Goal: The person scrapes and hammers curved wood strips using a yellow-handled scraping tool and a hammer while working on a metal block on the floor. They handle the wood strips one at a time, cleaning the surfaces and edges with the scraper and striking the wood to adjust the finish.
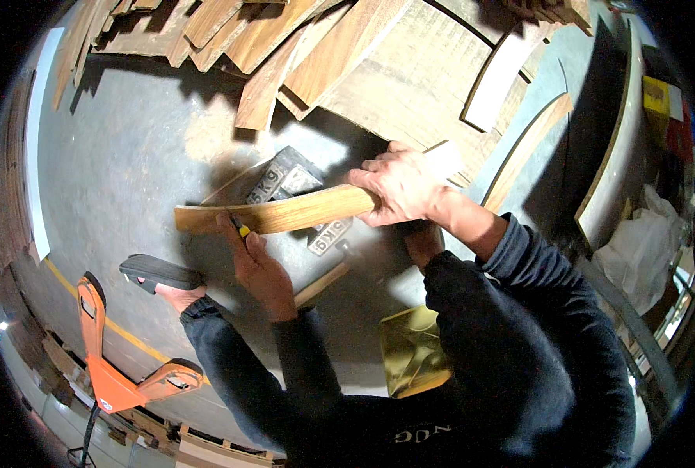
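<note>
A long curved strip of light wood [293, 212] is held level over the grey floor. My right hand [400, 187] grips its right end, fingers wrapped around it. My left hand [255, 257] sits under the strip near its left half and pinches a small yellow-and-black tool [240, 229] against the strip's lower edge. Beneath the strip lie grey metal weight blocks [293, 181]. Both forearms wear dark blue sleeves.
Stacks of wood veneer pieces [347, 62] and curved panels [519, 148] cover the floor at the top and right. A black sandal on a foot [160, 273] sits at left, an orange pallet-jack handle [109, 366] lower left, a shiny gold sheet [414, 351] by my knee.
</note>
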